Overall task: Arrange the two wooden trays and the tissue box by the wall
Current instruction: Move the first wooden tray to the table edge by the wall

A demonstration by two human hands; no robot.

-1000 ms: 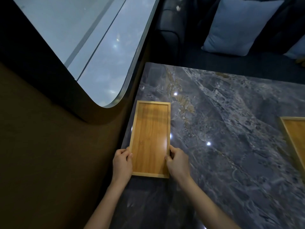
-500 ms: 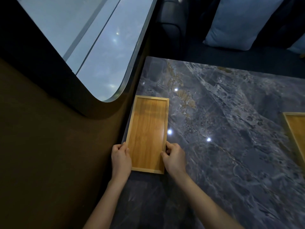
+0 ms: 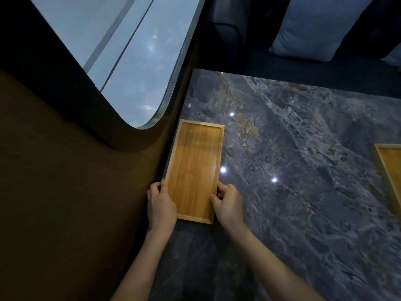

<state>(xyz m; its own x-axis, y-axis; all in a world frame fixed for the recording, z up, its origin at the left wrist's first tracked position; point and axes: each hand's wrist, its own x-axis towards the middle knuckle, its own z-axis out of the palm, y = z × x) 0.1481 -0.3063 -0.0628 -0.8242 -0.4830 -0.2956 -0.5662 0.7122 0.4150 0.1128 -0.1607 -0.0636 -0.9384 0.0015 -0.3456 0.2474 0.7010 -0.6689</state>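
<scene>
Fingers (image 3: 161, 185) of the left hand (image 3: 161, 205) and right hand (image 3: 230, 204) are clamped on both long rims of the rectangular light-brown wooden tray (image 3: 194, 170), which lies flat on the dark grey marble tabletop (image 3: 303, 192) beside the brown wall (image 3: 76, 192) at 9 o'clock, while a second wooden tray (image 3: 390, 170) lies well apart at 3 o'clock.

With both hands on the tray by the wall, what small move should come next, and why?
Probably let go and reach right for the second tray. The first tray lies flat on the table, its long edge against the wall, with the left hand and right hand gripping its near end.

Wooden tray (image 3: 194, 170) — now against wall (image 3: 86, 192)
</scene>
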